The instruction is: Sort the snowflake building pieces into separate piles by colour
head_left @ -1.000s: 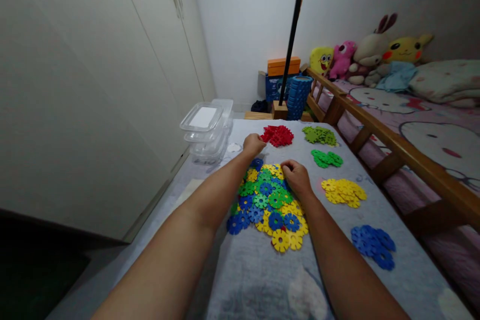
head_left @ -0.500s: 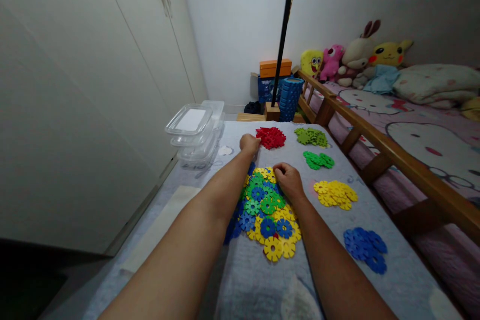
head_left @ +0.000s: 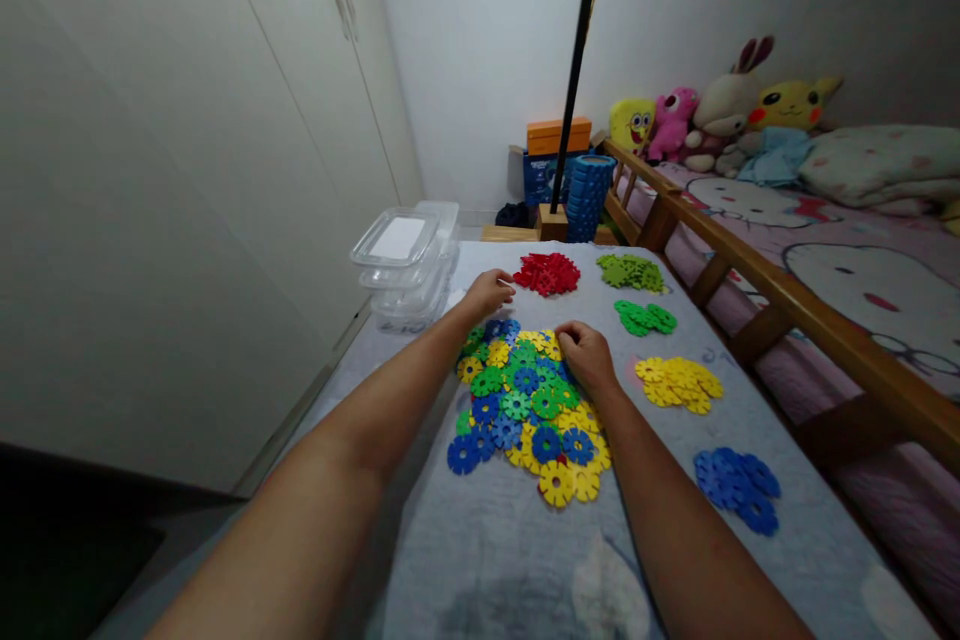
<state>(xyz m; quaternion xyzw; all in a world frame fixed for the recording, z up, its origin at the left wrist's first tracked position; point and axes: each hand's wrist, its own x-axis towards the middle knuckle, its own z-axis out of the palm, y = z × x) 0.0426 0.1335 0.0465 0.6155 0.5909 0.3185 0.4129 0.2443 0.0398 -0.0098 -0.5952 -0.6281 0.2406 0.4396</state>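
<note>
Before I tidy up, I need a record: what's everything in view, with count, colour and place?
table: one, grey-blue covered, centre
mixed pile: one, mostly yellow, green, blue, mid-table
red pile: one, red, far end
lime pile: one, lime, far right
green pile: one, green, nearer than lime
yellow pile: one, yellow, right side
blue pile: one, blue, near right
tubs: count unclear, clear, far left
cabinet: one, white, left
pole: one, black, behind table
boxes: two, orange, blue, behind table
roller: one, blue, right of boxes
bed: one, brown rail, right
plush toys: at least four, yellow, pink, cream, on bed
left hand: one, bare, beside red pile
right hand: one, bare, at mixed pile's edge
</note>
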